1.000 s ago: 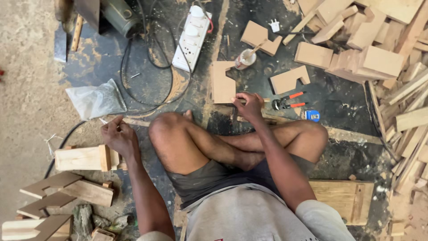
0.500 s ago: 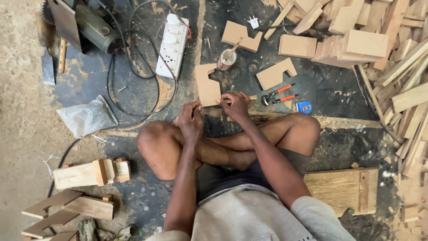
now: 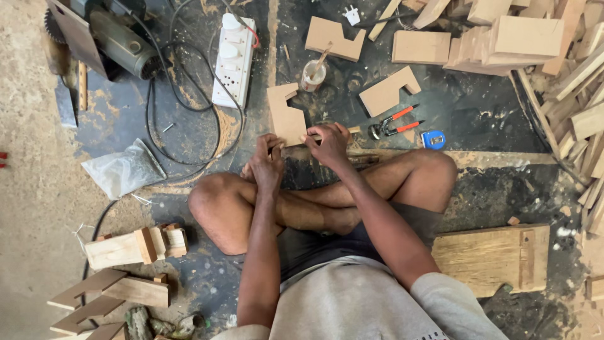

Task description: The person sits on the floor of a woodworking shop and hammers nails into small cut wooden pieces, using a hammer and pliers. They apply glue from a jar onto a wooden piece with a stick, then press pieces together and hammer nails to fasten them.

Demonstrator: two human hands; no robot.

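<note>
Setting: woodworking workshop, work done on the floor (image 3: pixel 38 189). Evidence: cut wood pieces (image 3: pixel 516 38) piled at right, circular saw (image 3: pixel 94 38), power strip (image 3: pixel 233 60), pliers (image 3: pixel 393 123), sawdust throughout.

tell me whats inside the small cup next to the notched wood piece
A stick leans out of the small cup. The cup's contents are too small to make out, and the stick's lower end is hidden inside.

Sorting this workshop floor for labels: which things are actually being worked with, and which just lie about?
In hand:
left hand
right hand
notched wooden board, which both hands touch

Lying about:
red-handled pliers
white power strip
blue tape measure
circular saw
plastic bag
</note>
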